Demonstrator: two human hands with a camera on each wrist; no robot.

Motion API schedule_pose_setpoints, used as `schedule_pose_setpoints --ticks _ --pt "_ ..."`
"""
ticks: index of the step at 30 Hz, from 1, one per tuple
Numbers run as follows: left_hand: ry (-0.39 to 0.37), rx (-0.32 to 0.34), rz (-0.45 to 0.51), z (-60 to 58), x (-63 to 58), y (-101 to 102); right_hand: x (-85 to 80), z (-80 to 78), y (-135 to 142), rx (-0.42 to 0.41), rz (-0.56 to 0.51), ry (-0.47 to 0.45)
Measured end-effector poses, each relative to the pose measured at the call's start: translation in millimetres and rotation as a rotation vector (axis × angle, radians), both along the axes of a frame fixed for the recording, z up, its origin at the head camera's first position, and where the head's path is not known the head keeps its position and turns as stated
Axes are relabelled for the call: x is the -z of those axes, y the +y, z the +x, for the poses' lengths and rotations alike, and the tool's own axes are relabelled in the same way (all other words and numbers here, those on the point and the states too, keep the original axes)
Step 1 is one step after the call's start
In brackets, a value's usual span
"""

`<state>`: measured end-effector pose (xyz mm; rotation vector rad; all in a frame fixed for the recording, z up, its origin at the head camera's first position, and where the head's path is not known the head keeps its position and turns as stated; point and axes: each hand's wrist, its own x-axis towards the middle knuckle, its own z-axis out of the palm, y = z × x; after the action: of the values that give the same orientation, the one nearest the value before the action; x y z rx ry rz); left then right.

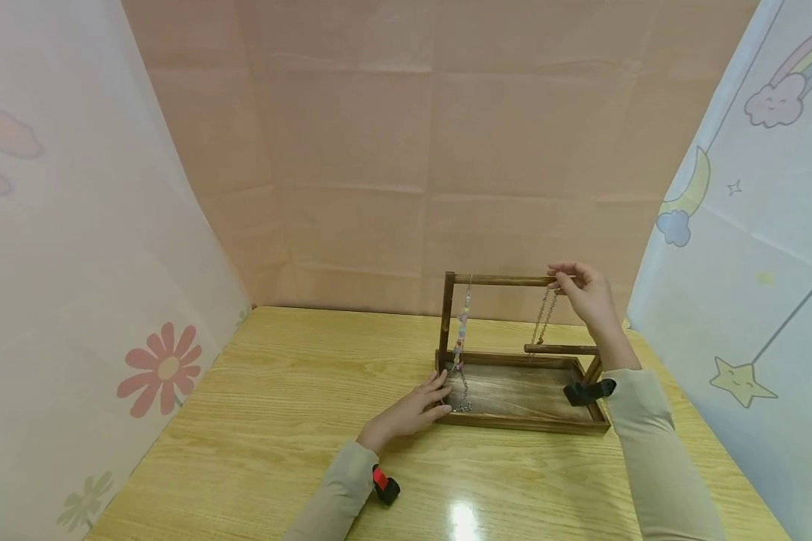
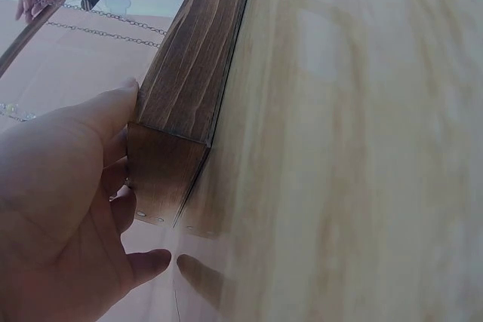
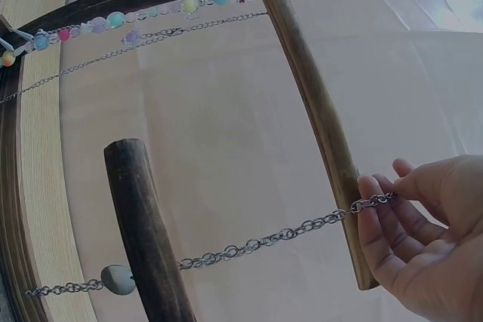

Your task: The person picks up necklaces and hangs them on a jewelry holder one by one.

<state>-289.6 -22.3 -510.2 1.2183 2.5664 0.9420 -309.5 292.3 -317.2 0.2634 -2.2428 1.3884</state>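
A dark wooden display stand (image 1: 514, 423) has a tray base, a tall upper bar and a lower bar. My right hand (image 1: 585, 293) is at the free end of the upper bar, pinching a silver chain necklace (image 3: 264, 240) between thumb and fingertips. The chain runs past the bar and hangs down, a rounded pendant (image 3: 118, 280) beside the lower bar (image 3: 139, 216). My left hand (image 1: 413, 406) rests on the tray's left end, fingers spread over its rim; some fingertips are hidden behind the wood in the left wrist view.
A pastel beaded necklace (image 1: 461, 330) hangs at the upper bar's left end, its chain reaching into the tray. The stand is on a light wooden table (image 1: 298, 368), with a peach cloth (image 1: 352, 150) behind and patterned white cloths at both sides.
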Motion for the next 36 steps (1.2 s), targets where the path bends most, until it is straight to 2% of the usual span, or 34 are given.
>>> schedule_pose_setpoints --ticks 15,25,36 --pt "0.009 0.004 0.005 -0.8 -1.1 0.3 0.3 -3.4 -11.2 -0.036 -0.029 0.018" --pt "0.006 0.009 0.007 0.3 -0.3 0.2 -13.6 14.0 -31.3 -0.046 -0.023 0.004" --pt "0.007 0.003 0.007 0.6 -0.2 0.1 -12.7 13.6 -36.8 -0.056 -0.006 0.003"
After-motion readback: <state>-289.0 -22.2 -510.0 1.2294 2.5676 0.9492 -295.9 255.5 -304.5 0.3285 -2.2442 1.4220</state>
